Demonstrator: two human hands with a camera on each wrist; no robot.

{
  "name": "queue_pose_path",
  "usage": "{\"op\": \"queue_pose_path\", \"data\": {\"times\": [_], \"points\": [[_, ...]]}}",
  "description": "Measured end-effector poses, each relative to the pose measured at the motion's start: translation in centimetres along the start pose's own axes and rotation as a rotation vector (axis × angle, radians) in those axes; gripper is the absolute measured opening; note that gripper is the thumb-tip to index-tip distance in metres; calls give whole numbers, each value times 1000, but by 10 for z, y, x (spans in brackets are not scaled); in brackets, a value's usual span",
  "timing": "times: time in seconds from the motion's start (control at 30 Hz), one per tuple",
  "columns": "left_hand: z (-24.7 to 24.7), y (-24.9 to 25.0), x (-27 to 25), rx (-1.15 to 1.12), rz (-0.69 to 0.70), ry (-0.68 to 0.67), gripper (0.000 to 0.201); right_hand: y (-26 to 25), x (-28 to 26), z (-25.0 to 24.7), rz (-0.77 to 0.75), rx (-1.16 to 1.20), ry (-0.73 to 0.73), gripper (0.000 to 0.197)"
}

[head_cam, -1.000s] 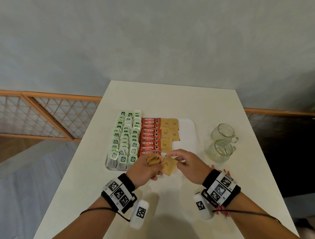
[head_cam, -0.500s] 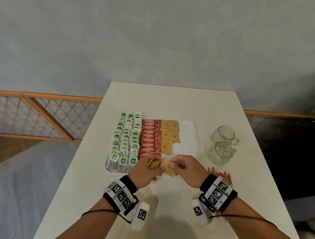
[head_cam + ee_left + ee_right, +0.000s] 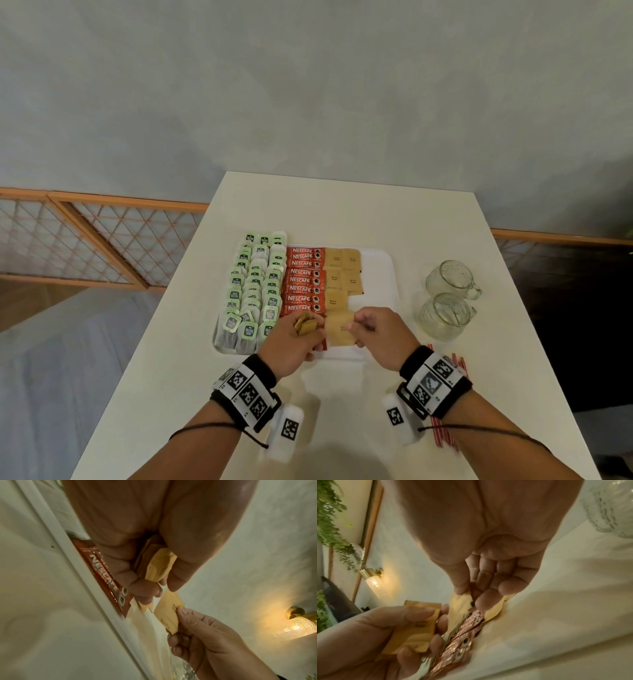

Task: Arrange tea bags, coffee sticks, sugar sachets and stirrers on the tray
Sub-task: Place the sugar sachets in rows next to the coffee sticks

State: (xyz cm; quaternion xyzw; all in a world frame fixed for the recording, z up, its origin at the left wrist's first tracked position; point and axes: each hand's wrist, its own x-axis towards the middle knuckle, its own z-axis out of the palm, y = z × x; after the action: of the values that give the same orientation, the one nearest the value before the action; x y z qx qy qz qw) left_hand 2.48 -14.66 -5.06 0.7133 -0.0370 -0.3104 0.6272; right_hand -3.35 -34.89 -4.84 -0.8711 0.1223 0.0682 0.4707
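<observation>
A white tray holds rows of green-tagged tea bags, red coffee sticks and brown sugar sachets. My left hand grips a small stack of sugar sachets over the tray's near edge. My right hand pinches one sugar sachet between thumb and forefinger, just right of the coffee sticks. Red stirrers lie on the table under my right wrist.
Two glass mugs stand right of the tray on the white table. The tray's right strip is bare. A wooden lattice railing runs behind the table on the left.
My right hand has drawn one sachet away from the left hand's stack and carried it forward over the tray, below the last laid sachet. Both hands moved slightly forward.
</observation>
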Motion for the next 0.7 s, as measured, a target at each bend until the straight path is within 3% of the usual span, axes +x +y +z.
{"op": "queue_pose_path", "data": {"times": [0.1, 0.33, 0.7], "points": [[-1, 3, 0, -57, -42, -24, 18, 0, 19, -10, 74, -45, 77, 26], [-2, 4, -1, -211, -129, -61, 39, 6, 58, -16, 221, -206, 68, 35], [-3, 0, -7, -289, -151, -68, 36, 18, 80, -16, 333, -408, 45, 38]]}}
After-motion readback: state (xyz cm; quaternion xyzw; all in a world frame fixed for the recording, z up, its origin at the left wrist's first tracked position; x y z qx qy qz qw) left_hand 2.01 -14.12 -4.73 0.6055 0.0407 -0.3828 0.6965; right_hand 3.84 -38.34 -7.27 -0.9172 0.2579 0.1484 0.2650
